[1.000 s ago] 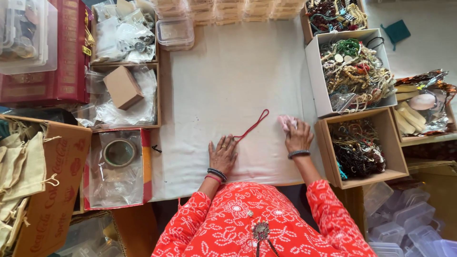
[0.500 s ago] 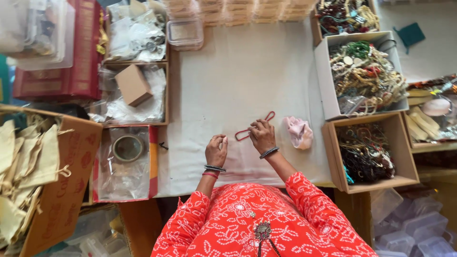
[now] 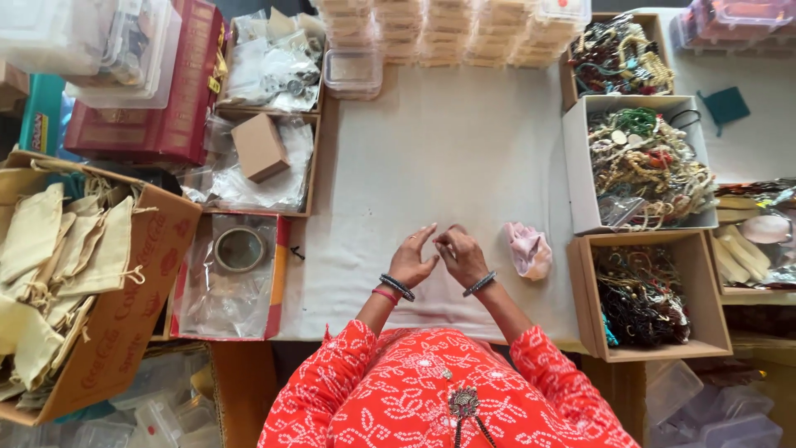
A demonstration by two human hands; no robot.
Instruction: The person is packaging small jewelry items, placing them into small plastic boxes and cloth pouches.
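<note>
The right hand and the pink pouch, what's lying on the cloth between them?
Nothing: in the head view the white cloth is bare between the right hand and the pink pouch.

Matt white cloth (image 3: 431, 149) covers the table; near its right edge lies a glossy pink satin pouch (image 3: 528, 250). Rough brown cardboard boxes (image 3: 655, 294) hold shiny beaded jewellery (image 3: 643, 162).
</note>
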